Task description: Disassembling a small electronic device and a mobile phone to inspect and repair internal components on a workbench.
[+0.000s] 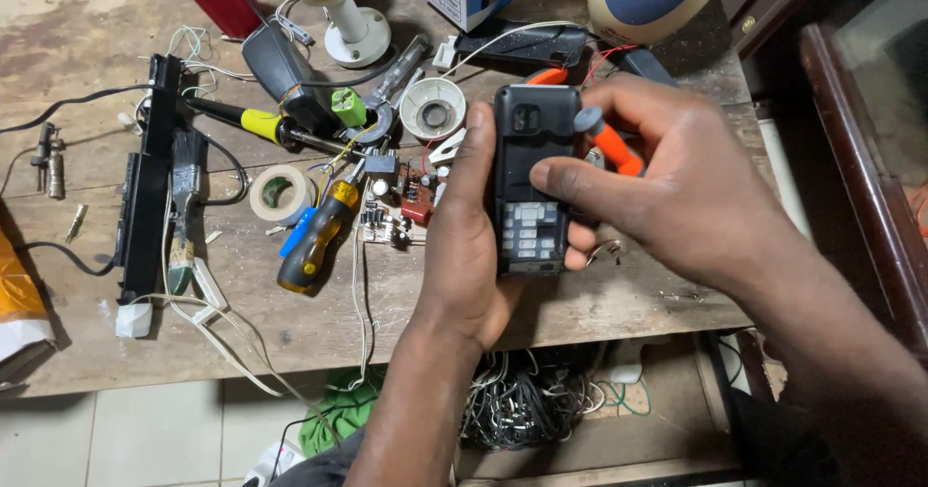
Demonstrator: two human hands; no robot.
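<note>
My left hand (464, 245) grips a small black mobile phone (530, 173) with its back cover off, held upright over the front edge of the wooden workbench (87, 245). The phone's back faces me, with a camera window at the top and grey contacts lower down. My right hand (677, 173) holds a small screwdriver with an orange handle (611, 144) between thumb and fingers, and its index finger presses on the phone's middle. The screwdriver's tip is hidden behind the phone.
On the bench lie a yellow-and-black screwdriver (314, 236), a roll of tape (278, 193), a small circuit board (391, 214), a brush (184, 207), a long black bar (145, 178), a soldering iron (253, 125) and loose wires. A tangle of cables (527, 400) lies below the bench.
</note>
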